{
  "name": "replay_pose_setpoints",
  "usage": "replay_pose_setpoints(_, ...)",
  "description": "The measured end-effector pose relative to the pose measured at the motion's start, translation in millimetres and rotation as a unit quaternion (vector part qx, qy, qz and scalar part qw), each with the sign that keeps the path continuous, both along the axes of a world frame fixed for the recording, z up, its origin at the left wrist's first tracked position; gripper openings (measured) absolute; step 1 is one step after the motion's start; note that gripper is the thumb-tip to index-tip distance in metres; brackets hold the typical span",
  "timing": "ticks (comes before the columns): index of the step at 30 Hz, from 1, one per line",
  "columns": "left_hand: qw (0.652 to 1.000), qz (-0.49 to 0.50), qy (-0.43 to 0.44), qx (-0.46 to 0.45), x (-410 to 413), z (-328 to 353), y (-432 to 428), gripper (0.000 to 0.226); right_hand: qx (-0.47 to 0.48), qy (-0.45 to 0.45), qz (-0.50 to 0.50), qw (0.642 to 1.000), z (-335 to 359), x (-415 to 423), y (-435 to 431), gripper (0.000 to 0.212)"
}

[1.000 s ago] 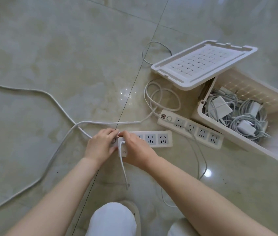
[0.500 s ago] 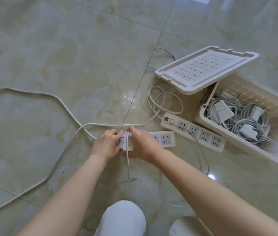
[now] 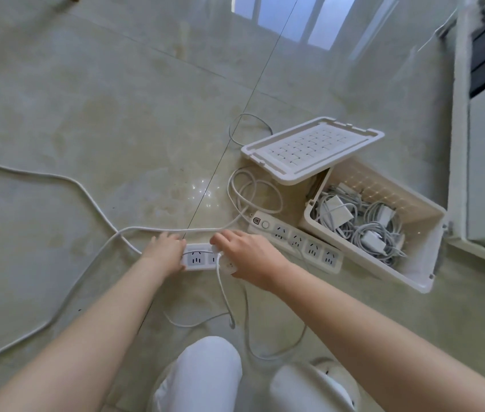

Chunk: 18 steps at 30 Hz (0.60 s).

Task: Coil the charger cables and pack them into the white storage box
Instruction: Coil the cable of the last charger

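white power strips, white storage box, grid-patterned lid, grey-white cables, beige marbled floor

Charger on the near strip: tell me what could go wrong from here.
1. The right hand grips the charger while the left hand holds the strip; a hard pull might jerk the strip up.
2. The charger's thin cable trails in loose loops and could snag when lifted.
3. The lid leans over part of the box; a bump while packing may knock it down.
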<state>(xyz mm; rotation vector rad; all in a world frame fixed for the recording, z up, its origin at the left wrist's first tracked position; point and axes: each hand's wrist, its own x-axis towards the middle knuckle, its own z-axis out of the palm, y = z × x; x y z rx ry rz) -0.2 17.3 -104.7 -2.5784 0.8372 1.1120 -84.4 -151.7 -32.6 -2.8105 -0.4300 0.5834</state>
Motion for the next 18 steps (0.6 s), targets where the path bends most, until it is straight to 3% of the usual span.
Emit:
replay_pose_setpoints(2,1.0,0.01,-0.004,0.004,0,17,-12,0.042,-0.035,-0.019,-0.004,0.999,15,-4,-8,0.061)
replay_pose_setpoints(4,0.988,0.118,0.006,-0.1,-5,41,-28,0.039,-0.072,-0.032,-0.019,0.997,33,-6,-15,0.06)
replay_pose_setpoints(6,0.926,0.269,0.115,-0.238,-12,73,-47,0.045,-0.11,-0.04,-0.031,0.993,52,-8,-21,0.06)
replay_pose_setpoints(8,0.837,0.369,0.274,-0.299,-20,109,-63,0.056,-0.145,-0.043,-0.045,0.987,73,-11,-26,0.066)
replay_pose_setpoints(9,0.804,0.38,0.333,-0.312,-25,125,-68,0.061,-0.161,-0.043,-0.052,0.985,84,-13,-27,0.072)
replay_pose_setpoints(11,0.772,0.365,0.399,-0.333,-34,150,-74,0.065,-0.192,-0.039,-0.058,0.979,103,-19,-29,0.082)
replay_pose_setpoints(18,0.711,0.365,0.442,-0.408,-58,212,-76,0.06,-0.216,-0.097,-0.089,0.967,167,-46,-28,0.074)
